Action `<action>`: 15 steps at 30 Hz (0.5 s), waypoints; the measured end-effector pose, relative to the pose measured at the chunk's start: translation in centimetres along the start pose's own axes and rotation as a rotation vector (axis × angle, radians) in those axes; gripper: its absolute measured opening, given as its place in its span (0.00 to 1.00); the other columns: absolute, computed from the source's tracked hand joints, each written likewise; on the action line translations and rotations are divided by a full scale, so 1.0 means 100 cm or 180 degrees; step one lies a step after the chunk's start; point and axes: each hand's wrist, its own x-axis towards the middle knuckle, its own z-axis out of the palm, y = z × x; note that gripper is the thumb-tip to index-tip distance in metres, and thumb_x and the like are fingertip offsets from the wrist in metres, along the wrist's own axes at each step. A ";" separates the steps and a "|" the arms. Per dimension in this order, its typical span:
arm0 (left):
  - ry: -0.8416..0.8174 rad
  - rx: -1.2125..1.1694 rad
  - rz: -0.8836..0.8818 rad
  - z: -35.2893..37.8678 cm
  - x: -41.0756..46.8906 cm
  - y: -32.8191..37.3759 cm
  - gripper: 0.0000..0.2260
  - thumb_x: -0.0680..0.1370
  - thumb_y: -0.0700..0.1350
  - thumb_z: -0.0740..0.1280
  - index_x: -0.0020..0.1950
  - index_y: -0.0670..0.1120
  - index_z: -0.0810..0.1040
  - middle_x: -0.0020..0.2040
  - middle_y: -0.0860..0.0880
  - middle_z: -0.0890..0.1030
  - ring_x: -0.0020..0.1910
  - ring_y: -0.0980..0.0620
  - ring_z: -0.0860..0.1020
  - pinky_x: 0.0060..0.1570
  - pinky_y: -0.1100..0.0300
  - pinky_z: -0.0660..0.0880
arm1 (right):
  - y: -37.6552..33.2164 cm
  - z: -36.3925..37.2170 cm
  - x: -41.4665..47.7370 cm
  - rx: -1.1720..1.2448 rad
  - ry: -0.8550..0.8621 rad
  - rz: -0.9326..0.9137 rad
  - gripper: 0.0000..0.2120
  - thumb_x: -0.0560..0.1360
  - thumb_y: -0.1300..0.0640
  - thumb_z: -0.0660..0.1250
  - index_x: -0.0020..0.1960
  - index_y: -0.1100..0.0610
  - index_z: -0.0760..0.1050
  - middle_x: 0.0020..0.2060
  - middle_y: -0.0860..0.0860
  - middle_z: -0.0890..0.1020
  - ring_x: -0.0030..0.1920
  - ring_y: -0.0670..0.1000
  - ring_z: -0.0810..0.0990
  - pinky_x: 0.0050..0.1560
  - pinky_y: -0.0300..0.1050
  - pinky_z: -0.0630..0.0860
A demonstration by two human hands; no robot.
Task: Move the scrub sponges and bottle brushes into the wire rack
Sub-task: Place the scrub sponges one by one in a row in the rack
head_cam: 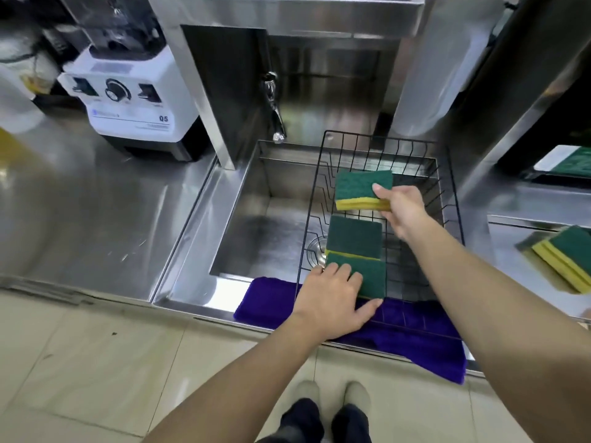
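Right hand (pixel 403 208) fingers pinch a sponge (pixel 361 189) above the wire rack (pixel 447 199). Left hand (pixel 332 300) fingers lie flat, spread on the nearest sponge (pixel 367 276).

single head view, steeply downward and forward, close over sink (pixel 243 219)

Left hand (pixel 335 298) flat, fingers spread; right hand (pixel 403 207) pinching, arm extended

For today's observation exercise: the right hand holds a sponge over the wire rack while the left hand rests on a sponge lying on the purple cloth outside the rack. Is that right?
Not quite. In the head view, the left hand rests on a sponge lying inside the wire rack, not on the purple cloth outside it. The right hand does hold a sponge over the rack.
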 end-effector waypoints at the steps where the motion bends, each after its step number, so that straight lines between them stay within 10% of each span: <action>1: 0.0010 -0.0004 0.0003 0.000 0.000 0.000 0.27 0.74 0.63 0.50 0.45 0.43 0.78 0.41 0.45 0.79 0.43 0.44 0.77 0.44 0.52 0.72 | 0.004 0.003 0.001 -0.0107 0.0020 -0.0024 0.17 0.71 0.57 0.72 0.52 0.58 0.66 0.50 0.55 0.73 0.53 0.55 0.75 0.65 0.55 0.73; 6: 0.0029 -0.0036 0.0000 0.001 0.001 0.001 0.26 0.74 0.63 0.50 0.44 0.43 0.78 0.40 0.45 0.79 0.42 0.44 0.77 0.43 0.52 0.73 | 0.017 0.008 -0.006 -0.0913 -0.0016 -0.0211 0.21 0.75 0.55 0.68 0.62 0.62 0.65 0.52 0.55 0.71 0.51 0.51 0.69 0.50 0.46 0.68; 10: 0.0050 -0.0032 -0.0009 0.002 0.001 0.002 0.25 0.73 0.62 0.53 0.41 0.43 0.78 0.37 0.45 0.78 0.39 0.44 0.77 0.40 0.54 0.73 | 0.026 0.002 -0.003 -0.1382 -0.0166 -0.0185 0.11 0.74 0.56 0.68 0.43 0.56 0.66 0.38 0.49 0.70 0.49 0.52 0.69 0.40 0.42 0.66; 15: 0.0025 0.0011 0.0003 0.001 0.002 0.002 0.24 0.73 0.62 0.53 0.40 0.44 0.77 0.36 0.46 0.78 0.38 0.45 0.77 0.38 0.55 0.73 | 0.023 -0.001 -0.002 -0.2229 -0.0155 -0.0278 0.25 0.74 0.47 0.66 0.65 0.60 0.67 0.63 0.58 0.74 0.63 0.60 0.72 0.64 0.54 0.69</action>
